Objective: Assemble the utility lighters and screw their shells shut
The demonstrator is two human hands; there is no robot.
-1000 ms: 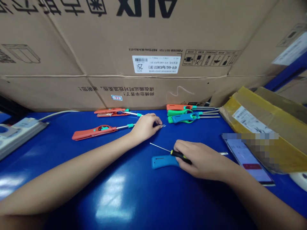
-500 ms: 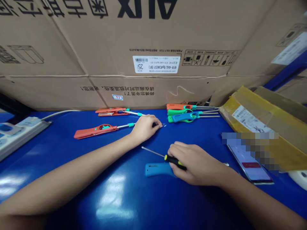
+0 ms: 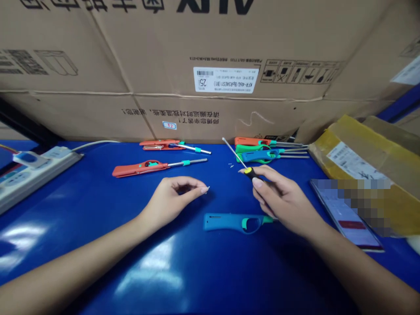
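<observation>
Between thumb and forefinger, my left hand [image 3: 173,197] pinches a tiny pale screw [image 3: 208,188], held above the table. My right hand [image 3: 278,192] is closed around the black and yellow handle of a screwdriver [image 3: 236,155], whose thin shaft points up and left. Below and between the hands lies a blue gas lighter [image 3: 223,222] with a green trigger; my right hand partly hides its metal tube. A few small loose screws [image 3: 231,165] rest on the blue surface, left of the screwdriver shaft.
Two orange lighters, one nearer [image 3: 141,169] and one behind it [image 3: 160,145], lie at left. Several lighters [image 3: 259,155] are grouped at back right. A large carton [image 3: 147,65] stands behind. A power strip [image 3: 39,170] sits left; a phone [image 3: 354,227] and yellow-taped box [image 3: 364,162] are right.
My left hand has drawn back toward me from the loose screws, with a screw in its fingertips. My right hand has lifted and turned the screwdriver more upright, uncovering the blue lighter's trigger.
</observation>
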